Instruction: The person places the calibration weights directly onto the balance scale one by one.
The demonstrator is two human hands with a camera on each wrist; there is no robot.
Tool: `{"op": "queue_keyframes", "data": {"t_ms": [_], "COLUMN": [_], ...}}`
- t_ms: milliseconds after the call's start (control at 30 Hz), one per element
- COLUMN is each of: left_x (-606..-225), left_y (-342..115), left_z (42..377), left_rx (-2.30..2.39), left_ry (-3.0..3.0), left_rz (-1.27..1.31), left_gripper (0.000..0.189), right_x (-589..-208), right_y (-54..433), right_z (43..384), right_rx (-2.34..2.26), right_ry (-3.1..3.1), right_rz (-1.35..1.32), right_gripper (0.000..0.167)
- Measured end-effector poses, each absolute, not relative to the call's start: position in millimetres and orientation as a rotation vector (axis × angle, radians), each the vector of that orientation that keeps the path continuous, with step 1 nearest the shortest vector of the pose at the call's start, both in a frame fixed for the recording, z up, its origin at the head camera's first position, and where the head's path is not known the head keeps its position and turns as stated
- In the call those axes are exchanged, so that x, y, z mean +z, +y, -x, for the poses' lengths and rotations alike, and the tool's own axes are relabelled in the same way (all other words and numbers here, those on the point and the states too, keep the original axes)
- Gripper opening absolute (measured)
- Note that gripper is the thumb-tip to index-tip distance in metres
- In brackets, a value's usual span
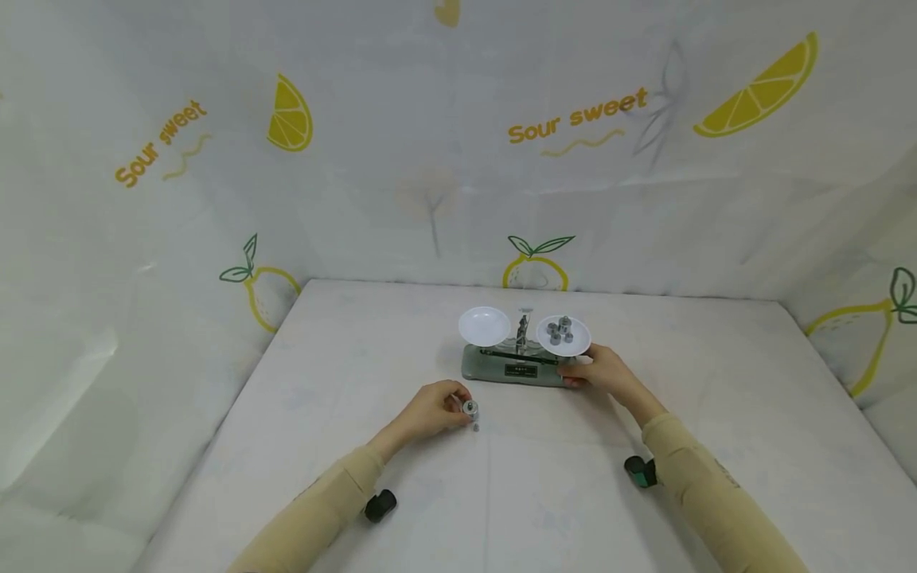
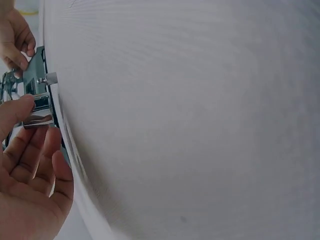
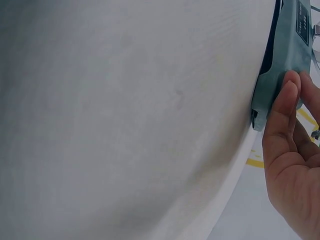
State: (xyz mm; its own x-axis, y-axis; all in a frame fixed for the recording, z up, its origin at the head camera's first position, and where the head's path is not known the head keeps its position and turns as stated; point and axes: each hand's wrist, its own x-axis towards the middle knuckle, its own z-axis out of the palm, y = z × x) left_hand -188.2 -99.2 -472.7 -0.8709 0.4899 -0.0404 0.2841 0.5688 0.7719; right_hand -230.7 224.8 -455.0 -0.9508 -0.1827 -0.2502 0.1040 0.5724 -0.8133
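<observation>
My left hand (image 1: 434,410) pinches a cylindrical metal weight (image 1: 470,408) between thumb and fingers, at the table in front of a balance scale (image 1: 494,366). Close by on the table stands a much smaller weight (image 1: 476,427), also visible in the left wrist view (image 2: 51,78). The scale has a green base and two white pans. Nothing lies on its left pan (image 1: 484,327); several metal weights (image 1: 564,326) stand on the right pan (image 1: 579,345). With thumb and fingers, my right hand (image 1: 604,371) grips the right end of the green base (image 3: 285,65).
The scale stands on a white-covered table (image 1: 344,358), toward its back. Behind it rises a white backdrop (image 1: 401,159) printed with lemons and lettering. Black wrist devices (image 1: 380,505) hang beneath both forearms.
</observation>
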Motion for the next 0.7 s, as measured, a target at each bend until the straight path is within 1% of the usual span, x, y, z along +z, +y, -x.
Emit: {"op": "queue_keyframes", "data": {"t_ms": [133, 467, 700], "left_x": [-463, -427, -412], "left_y": [-99, -98, -95], "left_z": [188, 195, 205], "left_rx": [1.198, 1.314, 1.422], "left_ry": [2.626, 2.794, 2.868], "left_rz": [-0.660, -0.618, -0.600], "left_gripper": [0.025, 0.025, 0.027], "right_x": [-458, -456, -457], "right_y": [224, 222, 223], "right_z": [233, 232, 232], "right_rx": [-1.328, -1.330, -1.345], "right_ry": [2.486, 2.498, 2.491], "right_rz": [0.019, 0.023, 0.024], "right_gripper": [0.064, 0.062, 0.061]}}
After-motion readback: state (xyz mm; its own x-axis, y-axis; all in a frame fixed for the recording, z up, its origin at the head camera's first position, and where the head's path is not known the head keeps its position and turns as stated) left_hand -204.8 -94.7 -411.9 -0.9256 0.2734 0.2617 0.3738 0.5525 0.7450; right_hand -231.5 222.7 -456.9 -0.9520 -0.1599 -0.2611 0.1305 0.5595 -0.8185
